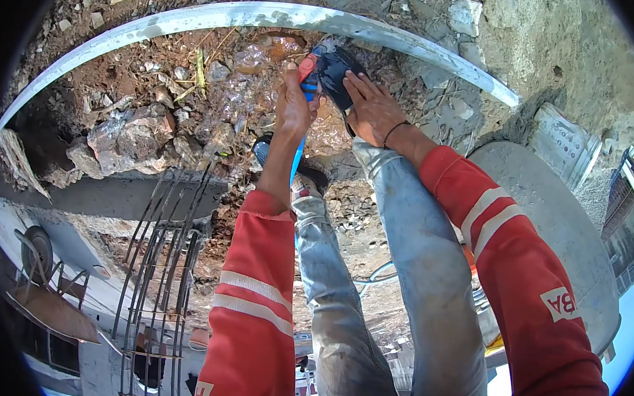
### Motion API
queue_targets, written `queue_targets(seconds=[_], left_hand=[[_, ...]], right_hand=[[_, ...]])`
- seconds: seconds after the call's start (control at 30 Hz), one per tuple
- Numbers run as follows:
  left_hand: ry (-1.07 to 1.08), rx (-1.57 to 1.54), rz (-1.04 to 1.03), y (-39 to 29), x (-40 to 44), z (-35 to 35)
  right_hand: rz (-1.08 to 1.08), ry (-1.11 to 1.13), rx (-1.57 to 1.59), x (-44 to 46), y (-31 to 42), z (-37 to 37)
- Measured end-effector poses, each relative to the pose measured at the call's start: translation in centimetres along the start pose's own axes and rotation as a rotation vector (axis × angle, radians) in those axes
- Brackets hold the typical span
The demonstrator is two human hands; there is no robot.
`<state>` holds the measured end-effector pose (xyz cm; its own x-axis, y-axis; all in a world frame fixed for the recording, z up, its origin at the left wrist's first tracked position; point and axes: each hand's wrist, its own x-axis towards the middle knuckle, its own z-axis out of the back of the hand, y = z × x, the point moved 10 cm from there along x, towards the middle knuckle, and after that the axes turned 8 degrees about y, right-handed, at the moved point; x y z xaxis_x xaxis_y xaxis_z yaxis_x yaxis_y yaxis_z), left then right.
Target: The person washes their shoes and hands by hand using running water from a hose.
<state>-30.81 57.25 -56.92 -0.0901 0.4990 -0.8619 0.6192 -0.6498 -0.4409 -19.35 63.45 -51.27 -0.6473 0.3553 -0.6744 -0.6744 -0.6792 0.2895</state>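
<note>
My left hand point(294, 108) is closed around a blue hose point(298, 157), near a fitting with a red part point(307, 67) at its end. The hose hangs down past my left wrist toward my other foot. My right hand point(372, 108) lies with stretched fingers on a wet black shoe point(333, 70), worn on my right foot. That foot is beside the hose end. My left shoe point(312, 176) is lower down, partly hidden behind my left forearm and the hose. Wet, shiny mud point(257, 56) lies around the right shoe.
A long pale curved strip point(270, 14) arches across the ground beyond my hands. Rocks point(136, 132) lie to the left, above a rebar cage point(160, 275). A wheelbarrow point(43, 276) stands lower left. On the right are a large round grey surface point(555, 220) and a white bucket point(563, 144).
</note>
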Motion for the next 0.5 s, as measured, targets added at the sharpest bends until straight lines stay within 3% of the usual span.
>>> queue_targets(seconds=[0.07,0.13,0.3,0.5], left_hand=[[0.109,0.004,0.080,1.2,0.0,-0.6],[0.113,0.100,0.141,1.9,-2.2,-0.9],[0.126,-0.049,0.190,2.3,-3.6,-0.6],[0.069,-0.119,0.140,0.6,-3.9,0.2]], right_hand=[[-0.050,0.041,-0.050,2.3,0.8,1.6],[-0.215,0.280,-0.013,2.2,0.2,0.7],[-0.119,0.298,0.136,-2.3,-0.2,-0.2],[-0.197,0.327,0.051,3.7,0.2,0.5]])
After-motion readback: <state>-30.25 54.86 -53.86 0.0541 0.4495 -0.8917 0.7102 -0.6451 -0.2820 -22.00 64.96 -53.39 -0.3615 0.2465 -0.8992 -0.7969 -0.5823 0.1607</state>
